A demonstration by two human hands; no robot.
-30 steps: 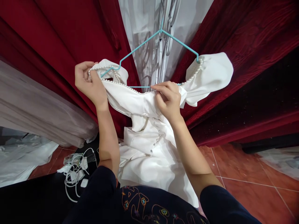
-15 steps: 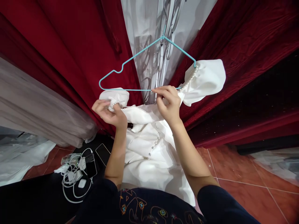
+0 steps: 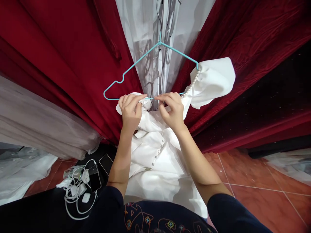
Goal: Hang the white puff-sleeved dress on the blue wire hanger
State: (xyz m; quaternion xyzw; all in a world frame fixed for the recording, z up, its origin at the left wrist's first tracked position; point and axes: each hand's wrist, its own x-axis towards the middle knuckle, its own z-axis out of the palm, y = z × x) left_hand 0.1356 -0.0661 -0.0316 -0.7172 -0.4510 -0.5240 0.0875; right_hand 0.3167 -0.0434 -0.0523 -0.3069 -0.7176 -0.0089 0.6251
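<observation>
A light blue clothes hanger (image 3: pixel 141 61) hangs in front of me with a white dress (image 3: pixel 155 149) partly on it. The dress's right puff sleeve (image 3: pixel 215 81) hangs by its pearl-trimmed edge from the hanger's right end. My right hand (image 3: pixel 173 110) pinches the hanger's bottom bar near its middle. My left hand (image 3: pixel 131 111) is closed at the pearl edge of the left sleeve (image 3: pixel 146 103), its fingers lying over the same bar. That sleeve is partly hidden behind the hand and sits below the hanger's bare left arm.
Red curtains (image 3: pixel 60 48) flank a metal rack (image 3: pixel 161 64) holding the hanger hook. At lower left, a black surface (image 3: pixel 36 207) bears a phone (image 3: pixel 94 178), tangled white cables (image 3: pixel 77 194) and a small white case (image 3: pixel 86 197). Reddish floor tiles (image 3: pixel 255 197) show at right.
My left hand has moved right and up to the bottom bar, bringing the left sleeve closer to my right hand. The hanger has shifted slightly left in view.
</observation>
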